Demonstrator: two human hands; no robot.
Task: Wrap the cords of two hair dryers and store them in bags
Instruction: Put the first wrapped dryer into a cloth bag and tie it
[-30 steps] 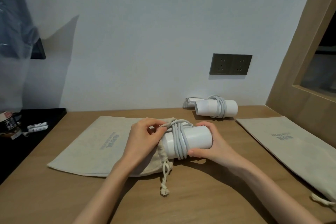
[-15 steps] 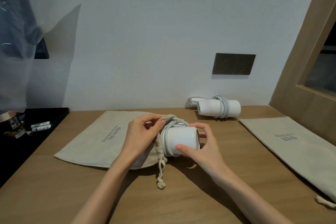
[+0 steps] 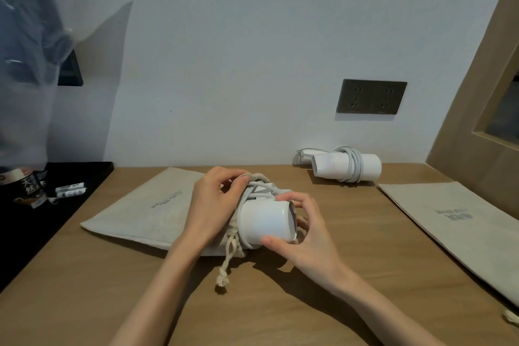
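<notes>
Head view: wooden table (image 3: 337, 275), white wall (image 3: 252, 50), dark socket plate (image 3: 371, 97) | my left hand (image 3: 213, 205) pinches the bag (image 3: 146, 211) mouth, my right hand (image 3: 311, 236) grips the hair dryer (image 3: 264, 223), half inside it | dryer's front hidden; second bag (image 3: 463, 227) cut off at right.

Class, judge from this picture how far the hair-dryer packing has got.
Done: both cords look wrapped; the far hair dryer lies at the back with its cord coiled round it. In hand: the right hand grips the near hair dryer, partly inside the left bag, whose mouth the left hand holds. Left: seat it fully, then pack the far one into the right bag, lying flat.
</notes>
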